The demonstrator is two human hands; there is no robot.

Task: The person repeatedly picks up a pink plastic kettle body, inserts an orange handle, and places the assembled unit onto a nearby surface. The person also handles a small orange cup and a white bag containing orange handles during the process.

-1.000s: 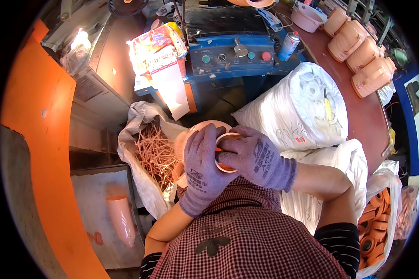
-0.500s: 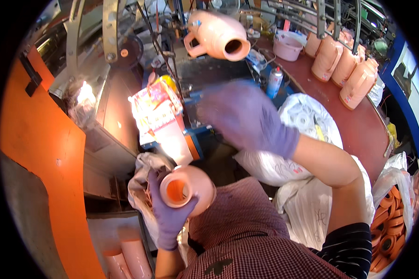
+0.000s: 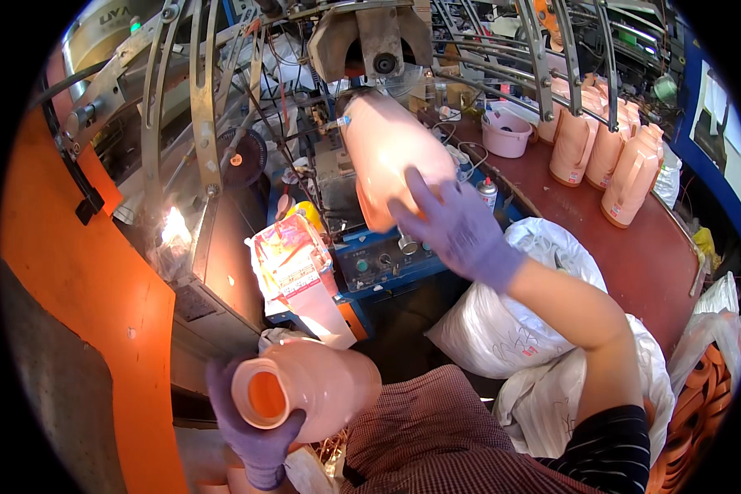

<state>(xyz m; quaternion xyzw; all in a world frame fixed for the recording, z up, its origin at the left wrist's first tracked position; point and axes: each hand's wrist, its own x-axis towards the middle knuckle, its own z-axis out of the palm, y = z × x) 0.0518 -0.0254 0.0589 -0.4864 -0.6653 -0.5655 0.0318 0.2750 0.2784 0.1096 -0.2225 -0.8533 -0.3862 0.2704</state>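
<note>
Left hand clasped (image 3: 251, 440) round shoulder of pink bottle (image 3: 333, 387), open mouth above the thumb; right hand (image 3: 465, 235), blurred short of the jug earlier, now spreads over mounted jug (image 3: 395, 148), grip cannot tell; both pieces now attended; jug's mouth, visible earlier, now hidden beyond right fingers

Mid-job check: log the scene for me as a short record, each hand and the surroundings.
left hand: gloved, gripping a pink flask around its neck end
flask: tilted, open mouth showing, orange inside
right hand: gloved, fingers spread over the near end of a pink jug; firmness of contact unclear
jug: tilted, below a metal clamp
right side: upright pink jugs and a pink tub on a reddish table
</note>
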